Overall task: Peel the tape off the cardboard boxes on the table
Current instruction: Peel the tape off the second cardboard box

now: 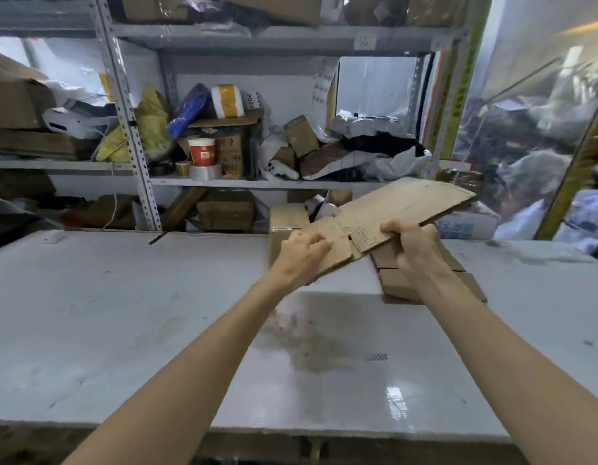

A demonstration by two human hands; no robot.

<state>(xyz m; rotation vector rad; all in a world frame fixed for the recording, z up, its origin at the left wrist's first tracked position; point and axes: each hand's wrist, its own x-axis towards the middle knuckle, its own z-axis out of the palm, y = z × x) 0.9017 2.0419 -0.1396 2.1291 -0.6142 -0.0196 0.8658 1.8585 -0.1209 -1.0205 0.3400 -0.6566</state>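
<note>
Cardboard box [408, 203], flattened into one sheet, is held in the air over the far right part of the desk [123, 313]. The sheet is tilted, its right end raised toward the shelf rack [130, 105] and its left end lower, near the desk surface.

Left hand [301, 253]: fingers curled down on the left flap of the sheet, grasping it at its near edge. Right hand [411, 243]: fingers wrapped over the near edge of the main panel, clenched on the cardboard, with the thumb side toward the middle.

Between the two hands there is a small patch of bare corrugation [358, 236] where the outer paper layer is gone. Tape on the sheet cannot be made out at this sharpness.

Directly below the right hand, a stack of flattened boxes [394, 280] lies flat on the desk, partly hidden by the wrist. Behind the left hand a small upright box [285, 218] stands at the far desk edge, touching or just beside the held sheet; I cannot tell which.

The desk surface is white and glossy, with a brownish dusty smear [311, 344] between the forearms.

On the middle shelf of the rack stand a red and white paper cup [202, 151] and, just below it, a clear tape roll [205, 171], with crumpled bags and small cartons beside them.
</note>
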